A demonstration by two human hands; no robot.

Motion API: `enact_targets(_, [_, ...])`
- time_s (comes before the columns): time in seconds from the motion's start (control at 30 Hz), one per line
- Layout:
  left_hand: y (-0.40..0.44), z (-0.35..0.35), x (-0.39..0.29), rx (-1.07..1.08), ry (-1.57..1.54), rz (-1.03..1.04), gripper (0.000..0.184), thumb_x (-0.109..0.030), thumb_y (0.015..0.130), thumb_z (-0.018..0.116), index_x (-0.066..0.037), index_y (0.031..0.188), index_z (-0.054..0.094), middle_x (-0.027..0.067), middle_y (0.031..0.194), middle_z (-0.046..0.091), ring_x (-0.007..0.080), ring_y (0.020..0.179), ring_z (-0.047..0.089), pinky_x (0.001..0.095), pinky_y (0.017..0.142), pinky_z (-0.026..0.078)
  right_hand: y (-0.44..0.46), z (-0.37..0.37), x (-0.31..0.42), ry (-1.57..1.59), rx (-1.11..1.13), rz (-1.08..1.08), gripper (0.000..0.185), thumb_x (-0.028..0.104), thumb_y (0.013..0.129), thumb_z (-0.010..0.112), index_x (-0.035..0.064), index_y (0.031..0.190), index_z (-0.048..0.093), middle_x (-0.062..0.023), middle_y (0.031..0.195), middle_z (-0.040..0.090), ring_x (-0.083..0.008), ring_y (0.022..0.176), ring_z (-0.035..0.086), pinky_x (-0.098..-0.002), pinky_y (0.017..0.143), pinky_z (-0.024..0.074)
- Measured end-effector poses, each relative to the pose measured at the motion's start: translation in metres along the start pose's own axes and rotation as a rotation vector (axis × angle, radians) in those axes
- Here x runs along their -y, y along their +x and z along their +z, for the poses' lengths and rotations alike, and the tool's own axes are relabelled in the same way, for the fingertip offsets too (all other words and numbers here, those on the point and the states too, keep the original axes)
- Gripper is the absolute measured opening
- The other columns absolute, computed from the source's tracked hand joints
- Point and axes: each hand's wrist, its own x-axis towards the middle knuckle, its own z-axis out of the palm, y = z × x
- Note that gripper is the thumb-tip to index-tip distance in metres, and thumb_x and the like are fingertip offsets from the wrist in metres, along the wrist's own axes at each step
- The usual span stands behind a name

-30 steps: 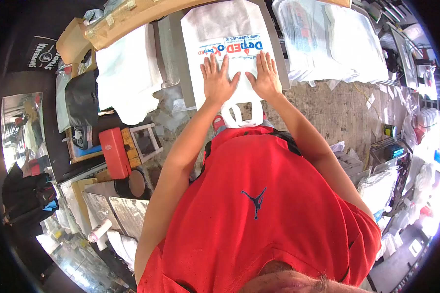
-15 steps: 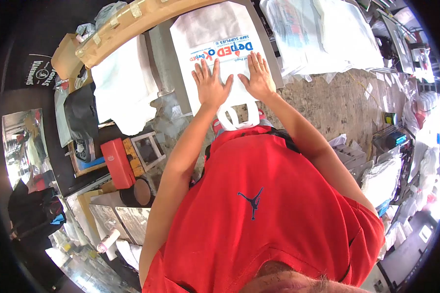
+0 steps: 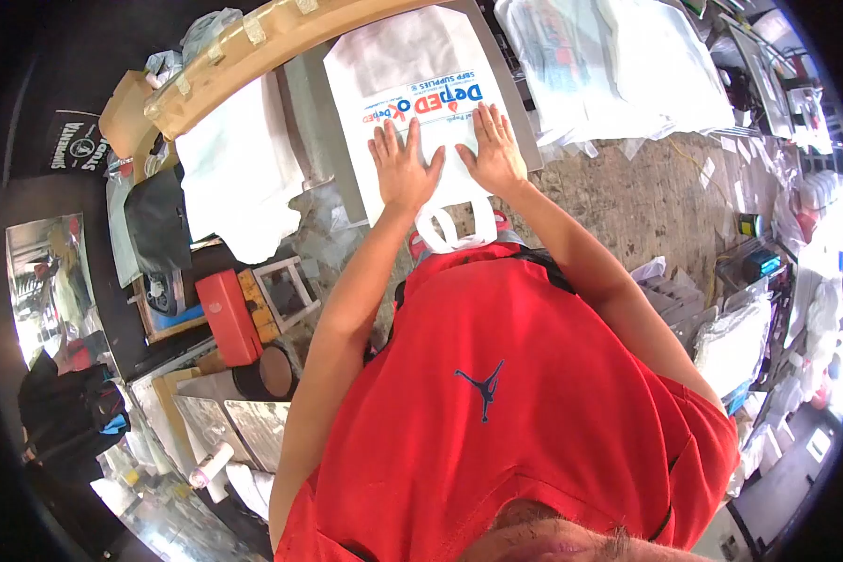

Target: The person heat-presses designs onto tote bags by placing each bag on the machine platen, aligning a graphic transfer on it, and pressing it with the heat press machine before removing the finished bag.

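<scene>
A white bag (image 3: 407,56) with blue and red printing lies flat on a grey board (image 3: 525,131), its looped handles hanging over the edge toward my red shirt. My left hand (image 3: 405,169) rests on the bag's left part, fingers spread and palm down, just below the print. On the right part lies my right hand (image 3: 493,161), also flat with its fingers apart. Both hands hold nothing, and the two thumbs point toward each other with a gap between them.
White material (image 3: 234,169) is piled left of the board. Another stack under clear plastic (image 3: 628,75) lies to the right. A taped cardboard piece (image 3: 244,47) crosses the top left. A red box (image 3: 228,317) stands at lower left, above the worn floor.
Compared with one second ago, the bag, board and both hands appear slightly further left and tilted in view, as the camera has shifted. Both hands stay flat on the bag.
</scene>
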Motion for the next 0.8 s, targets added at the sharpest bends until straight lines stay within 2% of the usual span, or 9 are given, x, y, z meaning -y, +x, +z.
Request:
enact_targets(0.6, [-0.0008, -0.0008, -0.0010, -0.023, -0.010, -0.003, 0.076, -0.057, 0.092, 0.061, -0.013, 0.152, 0.044, 0.0346, 0.154, 0.033, 0.0527, 0.145, 0.028, 0.0617, 0.121, 0.017, -0.0008, 0.0010, 0.0006, -0.013, 0.030, -0.010, 0.077, 0.045, 0.101, 0.051, -0.0110, 0.151, 0.034, -0.0265, 0.162, 0.027, -0.0413, 0.153, 0.020, -0.0494, 0.126, 0.0168])
enact_targets(0.67, [-0.0009, -0.0018, -0.0016, -0.022, -0.013, -0.006, 0.076, -0.057, 0.092, 0.061, -0.013, 0.152, 0.045, 0.0347, 0.154, 0.033, 0.0529, 0.145, 0.028, 0.0619, 0.121, 0.017, -0.0003, 0.0008, 0.0008, -0.040, 0.011, -0.007, 0.077, 0.044, 0.100, 0.056, -0.0094, 0.151, 0.034, -0.0250, 0.161, 0.029, -0.0412, 0.152, 0.022, -0.0501, 0.124, 0.0202])
enact_targets(0.8, [-0.0011, -0.0010, -0.0016, -0.040, -0.005, -0.005, 0.076, -0.056, 0.091, 0.062, -0.013, 0.152, 0.045, 0.0352, 0.153, 0.034, 0.0537, 0.144, 0.029, 0.0630, 0.120, 0.017, -0.0010, 0.0020, 0.0002, -0.037, 0.001, -0.018, 0.077, 0.044, 0.100, 0.056, -0.0093, 0.151, 0.035, -0.0246, 0.161, 0.030, -0.0412, 0.152, 0.024, -0.0501, 0.124, 0.0205])
